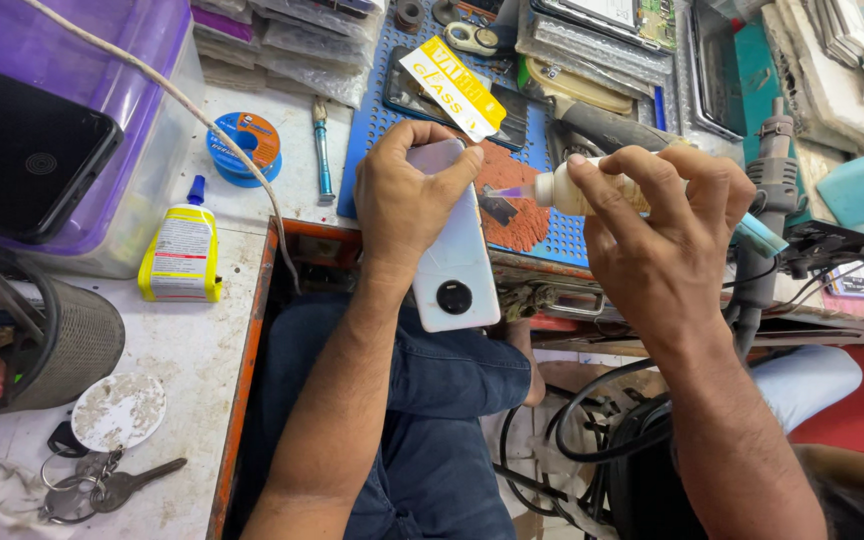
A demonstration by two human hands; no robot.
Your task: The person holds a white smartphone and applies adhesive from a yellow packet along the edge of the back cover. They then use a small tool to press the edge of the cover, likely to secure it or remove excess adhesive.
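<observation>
Two hands work over the gap at the bench's near edge, above the person's lap. The left hand [407, 195] is wrapped round a white smartphone [452, 265], back side up w/ its round camera ring toward the person; fingers curl over the far end, thumb along the side. The phone's long axis runs near-to-far, tilted slightly, far end over the blue perforated mat [372, 110]. The right hand [667, 235] pinches a small cream squeeze bottle [577, 190] btwn thumb and fingertips, held level, its purple nozzle aimed left at the phone's upper right edge. Nozzle tip sits just beside the phone, apart from it; whether a drop bridges them can't be told. So the bottle lies right of the phone, crosswise to its long axis, and the right hand is the nearer to that edge.

Also about: a yellow glue bottle [182, 255] on the bench's left part, a blue solder spool [245, 147] beyond it, keys [102, 490] at the near left corner.
</observation>
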